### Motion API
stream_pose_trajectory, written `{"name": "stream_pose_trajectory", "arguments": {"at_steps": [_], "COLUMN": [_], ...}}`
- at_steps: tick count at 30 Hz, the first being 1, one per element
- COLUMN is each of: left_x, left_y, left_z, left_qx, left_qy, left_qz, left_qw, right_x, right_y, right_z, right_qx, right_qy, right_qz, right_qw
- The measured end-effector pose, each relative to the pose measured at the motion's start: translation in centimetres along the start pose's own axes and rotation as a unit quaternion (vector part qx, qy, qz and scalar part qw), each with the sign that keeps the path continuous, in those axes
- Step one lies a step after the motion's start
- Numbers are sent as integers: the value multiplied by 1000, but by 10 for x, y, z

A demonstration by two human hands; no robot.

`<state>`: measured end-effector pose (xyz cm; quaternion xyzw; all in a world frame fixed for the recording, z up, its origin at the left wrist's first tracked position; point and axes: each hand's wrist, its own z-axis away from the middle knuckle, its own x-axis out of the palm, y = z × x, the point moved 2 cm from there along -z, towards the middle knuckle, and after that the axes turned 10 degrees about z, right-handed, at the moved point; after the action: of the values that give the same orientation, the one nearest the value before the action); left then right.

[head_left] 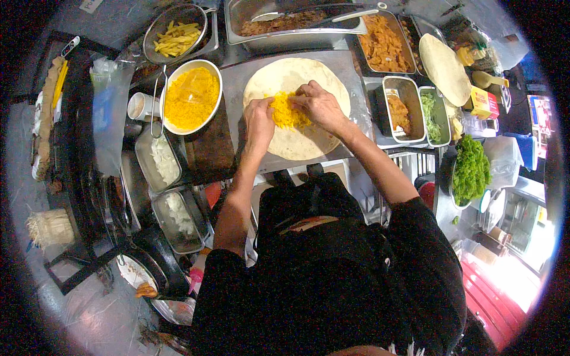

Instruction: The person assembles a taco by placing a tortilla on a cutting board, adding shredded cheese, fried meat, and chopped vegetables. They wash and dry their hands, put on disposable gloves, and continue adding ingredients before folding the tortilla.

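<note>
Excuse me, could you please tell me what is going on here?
A person has both hands over a large round flatbread lying flat on a grey work surface. The left hand and right hand have their fingers at opposite sides of a yellow food pile on it. A bowl of similar yellow food stands to the left, while another flatbread and lettuce are to the right.

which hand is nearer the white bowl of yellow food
Left. The left hand is at the left edge of the yellow heap on the flatbread, right of the white bowl; the right hand is at the heap's right side, farther away.
</note>
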<state>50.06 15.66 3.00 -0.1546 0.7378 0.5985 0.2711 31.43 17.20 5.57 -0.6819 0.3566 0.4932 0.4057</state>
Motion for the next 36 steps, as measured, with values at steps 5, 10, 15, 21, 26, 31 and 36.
{"name": "stream_pose_trajectory", "arguments": {"at_steps": [5,10,15,21,26,31,36], "left_x": [-1,6,9,1,1,0,2], "left_y": [0,1,13,6,20,25,23], "left_z": [3,0,-9,-22,-19,-20,-27], "left_qx": [-6,29,74,94,64,108,103], "left_qy": [21,50,-27,-52,-113,-113,-87], "left_qz": [20,-23,-76,-10,-18,-32,2], "left_qw": [1000,998,994,994,991,987,991], "right_x": [-5,1,12,-1,-8,-15,-6], "right_y": [8,27,45,65,47,42,71], "right_z": [1,-17,-20,-12,6,15,10], "right_qx": [19,11,-6,0,-30,-5,66], "right_qy": [37,18,-21,-44,-43,1,3], "right_qz": [-76,10,6,-186,-132,-140,-234], "right_qw": [996,1000,1000,982,990,990,970]}}
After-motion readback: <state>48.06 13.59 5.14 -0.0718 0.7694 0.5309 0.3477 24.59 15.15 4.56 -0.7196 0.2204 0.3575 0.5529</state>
